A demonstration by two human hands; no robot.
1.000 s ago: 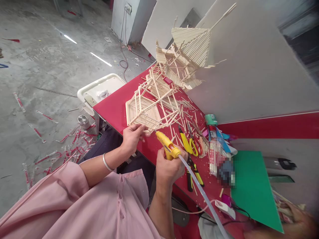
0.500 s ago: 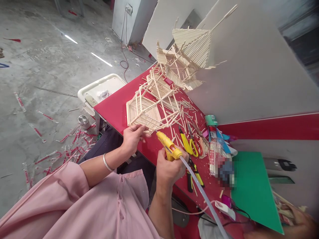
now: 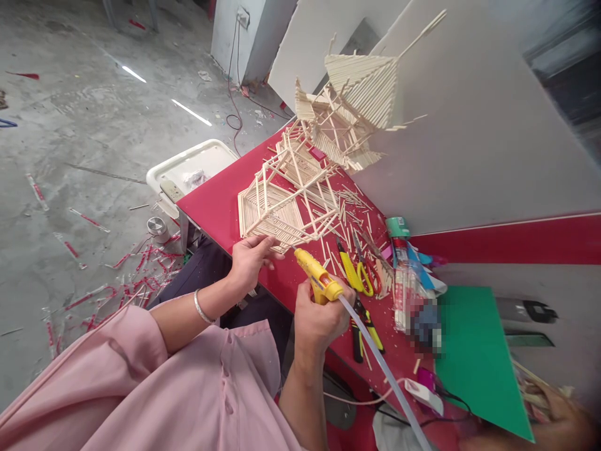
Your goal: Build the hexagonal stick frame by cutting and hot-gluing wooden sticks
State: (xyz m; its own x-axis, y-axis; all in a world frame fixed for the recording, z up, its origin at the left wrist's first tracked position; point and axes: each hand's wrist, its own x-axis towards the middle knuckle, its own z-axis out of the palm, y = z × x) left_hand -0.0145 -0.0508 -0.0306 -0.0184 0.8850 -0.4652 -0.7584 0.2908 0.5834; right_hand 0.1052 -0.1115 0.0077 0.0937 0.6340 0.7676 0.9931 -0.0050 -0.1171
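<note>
A yellow hot glue gun [image 3: 313,270] is gripped in my right hand [image 3: 322,313], its nozzle pointing up-left at the near edge of a stick model [image 3: 300,191]. Out of its back trails a long translucent glue stick [image 3: 375,357]. My left hand [image 3: 251,260] pinches the model's near rim just left of the nozzle. Whether a separate stick lies between those fingertips is hidden. The pale wooden model has a slatted hexagonal base and an open frame, and stands on the red table [image 3: 211,200]. Behind it rises a section with slatted, upturned roofs [image 3: 364,88].
Loose sticks [image 3: 350,219], scissors [image 3: 364,275] and yellow-black cutters [image 3: 370,329] lie right of the model. Farther right are a green board [image 3: 483,357], a white plug [image 3: 424,396] and another person's hand [image 3: 558,413]. A white tray stool [image 3: 188,156] stands left; wrappers [image 3: 145,269] litter the floor.
The glue gun's nozzle has shifted very slightly to the left, if at all. Both hands keep their grip, and the other person's hand at the lower right moves a little.
</note>
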